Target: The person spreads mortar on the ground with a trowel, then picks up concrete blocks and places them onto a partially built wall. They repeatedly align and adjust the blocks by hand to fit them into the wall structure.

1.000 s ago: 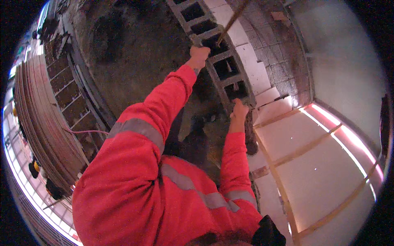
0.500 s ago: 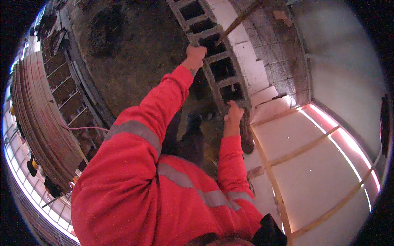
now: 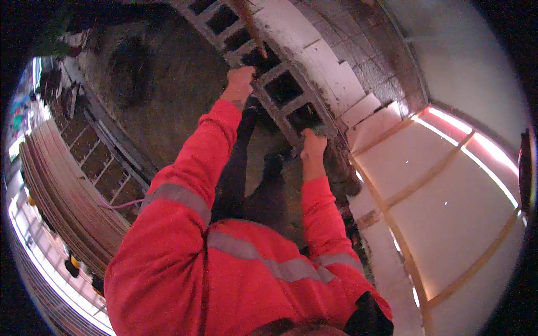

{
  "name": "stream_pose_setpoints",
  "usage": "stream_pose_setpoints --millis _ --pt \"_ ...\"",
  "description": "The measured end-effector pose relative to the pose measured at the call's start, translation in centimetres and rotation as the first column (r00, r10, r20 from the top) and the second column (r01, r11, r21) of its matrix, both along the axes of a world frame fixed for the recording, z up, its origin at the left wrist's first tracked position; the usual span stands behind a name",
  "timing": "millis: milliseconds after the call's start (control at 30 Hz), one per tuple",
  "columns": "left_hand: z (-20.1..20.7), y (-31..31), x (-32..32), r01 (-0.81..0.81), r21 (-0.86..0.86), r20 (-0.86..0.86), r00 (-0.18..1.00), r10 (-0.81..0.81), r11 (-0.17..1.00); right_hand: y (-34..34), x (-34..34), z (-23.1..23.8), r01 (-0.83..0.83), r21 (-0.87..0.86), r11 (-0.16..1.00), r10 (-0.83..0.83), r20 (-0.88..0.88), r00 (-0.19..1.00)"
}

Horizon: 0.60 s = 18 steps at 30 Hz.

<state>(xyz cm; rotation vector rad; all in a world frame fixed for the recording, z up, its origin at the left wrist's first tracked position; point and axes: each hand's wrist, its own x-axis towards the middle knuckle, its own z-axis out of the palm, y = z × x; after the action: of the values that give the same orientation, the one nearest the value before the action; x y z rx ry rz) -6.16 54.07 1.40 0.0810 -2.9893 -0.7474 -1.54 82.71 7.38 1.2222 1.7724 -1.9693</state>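
My left hand [image 3: 241, 83] is closed on the near long side of a grey hollow concrete block [image 3: 293, 105], its fingers partly hidden by the edge. At the block's near right end, my right hand [image 3: 312, 144] is closed over the rim beside a dark cavity. The block lies in line with a row of similar hollow blocks [image 3: 230, 31] running to the upper left, and I cannot tell whether it touches them. A brownish rod [image 3: 250, 28] slants down to a cavity just beyond my left hand. Both forearms wear red sleeves with grey bands.
Pale flat slabs [image 3: 328, 64] run along the far side of the blocks. To the right stand white panels framed with wooden strips [image 3: 426, 162]. A stack of long boards [image 3: 70, 185] lies at the left, beside a ladder-like frame [image 3: 101, 151]. Dark ground [image 3: 168, 95] spreads left of the row.
The view has turned, so the block row now slants more toward the upper left. Both hands stay on the block and appear further left in the picture, the left hand more so.
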Motion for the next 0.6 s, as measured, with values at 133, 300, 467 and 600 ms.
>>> stream_pose_setpoints --millis 133,300,467,600 --pt "0.9 -0.9 -0.8 0.032 -0.063 0.292 0.956 -0.012 0.997 0.9 -0.6 -0.4 -0.118 0.042 0.992 0.113 0.102 0.988" --pt "0.8 -1.9 1.0 0.027 -0.038 0.118 0.993 -0.022 0.999 -0.4 -0.8 1.5 -0.142 0.022 0.99 0.138 0.119 0.983" --pt "2.3 -0.3 0.0 -0.046 0.033 0.227 0.973 0.037 0.998 -0.1 -0.8 0.9 -0.077 0.036 0.996 0.07 0.162 0.984" --pt "4.1 0.6 -0.5 -0.087 -0.022 0.379 0.921 0.089 0.996 0.5 -1.0 0.8 -0.136 0.053 0.989 0.121 0.232 0.965"
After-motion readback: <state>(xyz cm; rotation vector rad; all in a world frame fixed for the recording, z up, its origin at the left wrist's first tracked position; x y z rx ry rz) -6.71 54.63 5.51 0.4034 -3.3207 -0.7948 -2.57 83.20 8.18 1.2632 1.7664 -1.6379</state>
